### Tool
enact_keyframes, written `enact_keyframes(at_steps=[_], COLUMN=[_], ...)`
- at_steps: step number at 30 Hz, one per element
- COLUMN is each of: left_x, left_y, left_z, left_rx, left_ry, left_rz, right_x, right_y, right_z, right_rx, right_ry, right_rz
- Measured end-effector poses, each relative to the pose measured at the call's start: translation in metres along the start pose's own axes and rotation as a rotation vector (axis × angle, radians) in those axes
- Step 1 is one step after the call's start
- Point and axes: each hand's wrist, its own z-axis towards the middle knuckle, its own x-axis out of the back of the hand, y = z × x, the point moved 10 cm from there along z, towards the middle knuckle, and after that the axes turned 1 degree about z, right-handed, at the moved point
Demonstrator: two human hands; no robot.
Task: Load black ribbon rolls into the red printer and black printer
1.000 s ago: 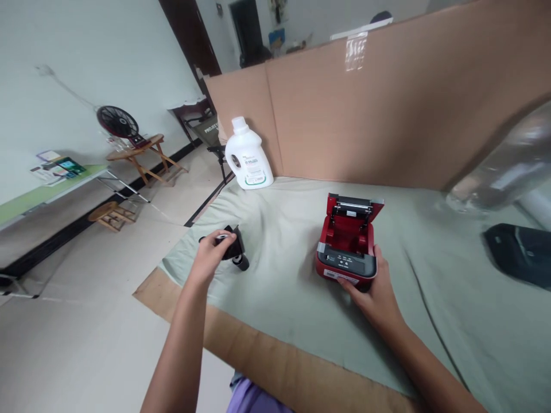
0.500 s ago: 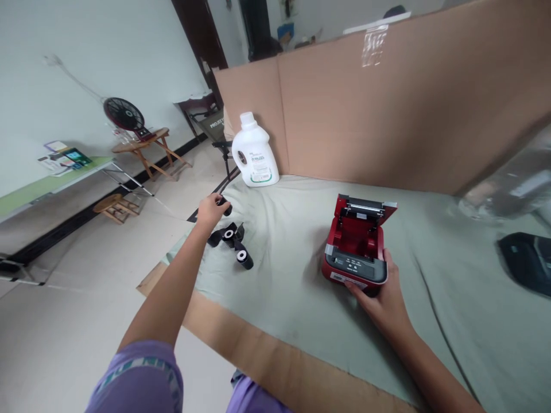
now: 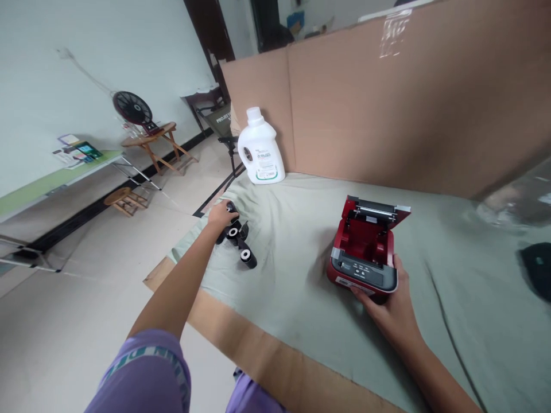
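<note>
My left hand (image 3: 221, 214) reaches to the far left part of the cloth, its fingers closed round a small black roll (image 3: 232, 210). Just in front of it lie two more black rolls with pale cores, a middle one (image 3: 233, 233) and a nearer one (image 3: 248, 259), with loose black strips about the middle one. On the right, my right hand (image 3: 400, 301) grips the near right corner of a small red printer (image 3: 364, 275), thumb along its front face. The printer's lid (image 3: 376, 211) stands raised, and its red inner bay shows nothing inside.
A white jug-shaped bottle (image 3: 262, 149) stands at the back left against a tall cardboard panel (image 3: 365, 109). At the far right are a black object (image 3: 537, 269) and clear plastic wrapping (image 3: 514, 198). The wooden table edge (image 3: 258, 341) runs along the front.
My left hand has come slightly nearer to the other rolls, with the roll still in its fingers. The view has shifted a little left. My right hand keeps hold of the printer.
</note>
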Motion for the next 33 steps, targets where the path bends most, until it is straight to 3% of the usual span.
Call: enact_keyframes(at_steps=[3, 6, 9, 12, 15, 19, 22, 24, 26, 29, 33], left_x=[0.033, 0.053, 0.026, -0.016, -0.028, -0.007, 0.037, 0.071, 0.094, 0.103, 0.072], left_y=[-0.026, -0.070, -0.104, -0.114, -0.112, -0.098, -0.074, -0.045, -0.010, 0.052, 0.167], left_z=[-0.016, -0.050, -0.086, -0.114, -0.120, -0.114, -0.122, -0.135, -0.147, -0.158, -0.181], left_rx=[0.063, 0.178, 0.258, 0.285, 0.257, 0.197, 0.110, -0.023, -0.146, -0.241, -0.370], left_ry=[0.144, 0.272, 0.112, -0.071, -0.009, 0.151, 0.363, 0.500, 0.522, 0.369, -0.097], left_rz=[-0.099, -0.275, -0.448, -0.630, -0.710, -0.558, -0.468, -0.492, -0.601, -0.928, -1.213], right_x=[0.000, 0.000, -0.001, 0.000, 0.000, 0.000, 0.002, 0.007, 0.019, 0.040, 0.057], right_y=[0.001, 0.001, 0.002, 0.005, 0.003, 0.000, 0.002, -0.007, -0.029, -0.077, -0.129], right_z=[0.001, 0.002, 0.002, 0.001, 0.001, 0.002, 0.000, 0.000, 0.003, 0.013, 0.042], right_rx=[-0.017, -0.027, -0.036, -0.053, -0.047, -0.030, -0.043, 0.009, 0.136, 0.308, 0.293], right_ry=[-0.002, -0.009, -0.012, -0.003, -0.001, -0.008, 0.011, 0.038, 0.092, 0.143, 0.012], right_rz=[0.001, 0.011, 0.018, 0.005, 0.000, -0.003, 0.007, -0.009, -0.055, -0.077, 0.034])
